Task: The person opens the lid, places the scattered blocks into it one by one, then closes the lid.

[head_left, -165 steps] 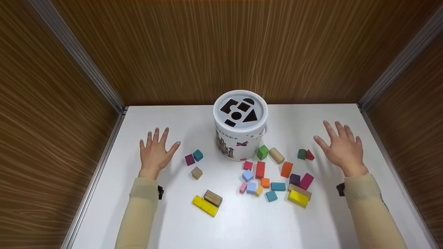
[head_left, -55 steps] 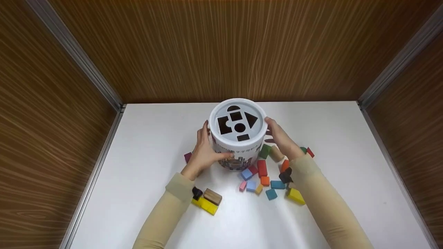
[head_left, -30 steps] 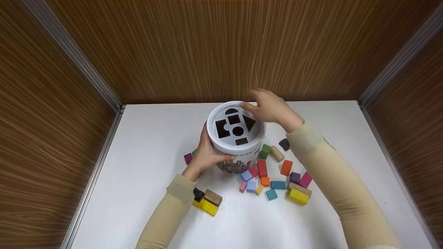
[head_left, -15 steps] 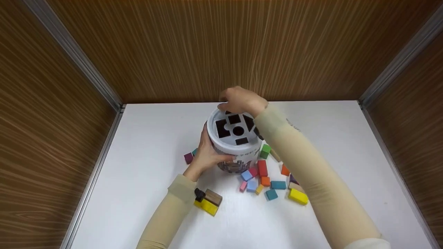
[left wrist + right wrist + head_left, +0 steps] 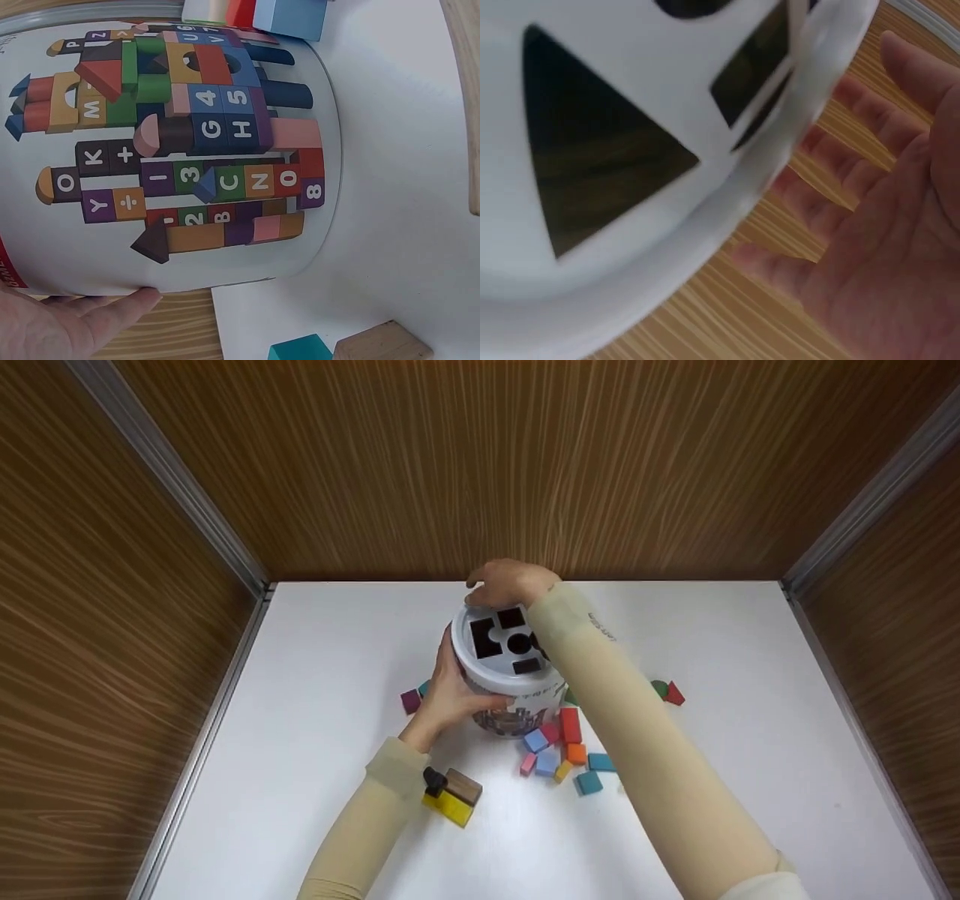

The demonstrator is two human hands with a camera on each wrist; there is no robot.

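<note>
My left hand (image 5: pixel 447 699) grasps the side of the white bucket (image 5: pixel 517 701) at mid-desk (image 5: pixel 315 660); my right hand (image 5: pixel 510 583) curls over the lid's (image 5: pixel 501 660) far rim. Judged risk: prying tips the bucket onto the blocks (image 5: pixel 559 746) touching its base.

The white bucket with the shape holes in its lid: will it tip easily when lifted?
The bucket is tall and round, so it may tip or roll if released. The left hand grips its smooth printed side, probably slippery. The right hand curls over the lid rim; it looks light.
</note>
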